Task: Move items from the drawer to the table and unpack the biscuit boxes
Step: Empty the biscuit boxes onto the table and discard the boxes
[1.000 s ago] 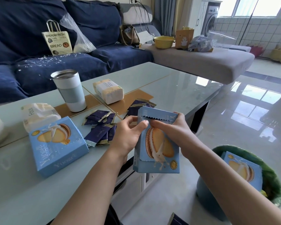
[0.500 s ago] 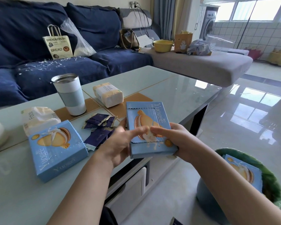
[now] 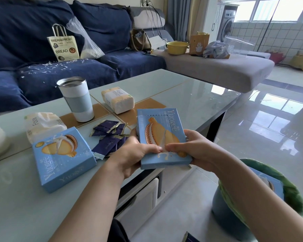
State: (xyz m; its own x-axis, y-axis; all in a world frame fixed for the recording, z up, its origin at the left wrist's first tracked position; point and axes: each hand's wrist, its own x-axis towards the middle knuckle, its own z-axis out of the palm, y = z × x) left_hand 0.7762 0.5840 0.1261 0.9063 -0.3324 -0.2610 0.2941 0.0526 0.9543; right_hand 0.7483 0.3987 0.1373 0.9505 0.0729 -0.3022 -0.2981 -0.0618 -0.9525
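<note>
Item: blue Yuogee biscuit box point(image 3: 162, 137), held in both my hands over the near edge of the glass coffee table point(image 3: 191, 95), face up.

Grip: my left hand point(image 3: 131, 158) curls round the box's left side, thumb laid across the printed face; my right hand point(image 3: 198, 147) clasps the right side, thumb meeting the left one near the lower middle. I judge this two-sided hold is to steady the carton while I work it open.

Appearance: pale blue card, a cream sandwich biscuit pictured on the front, brand lettering along the right edge, a perforated tear strip at the far end.

Left of the box: loose dark-blue biscuit sachets point(image 3: 110, 137), already emptied out, then a second Yuogee box point(image 3: 63, 158) lying flat.

Right and below: a green-rimmed bin point(image 3: 287, 186) holding another box, presumably spent.
</note>
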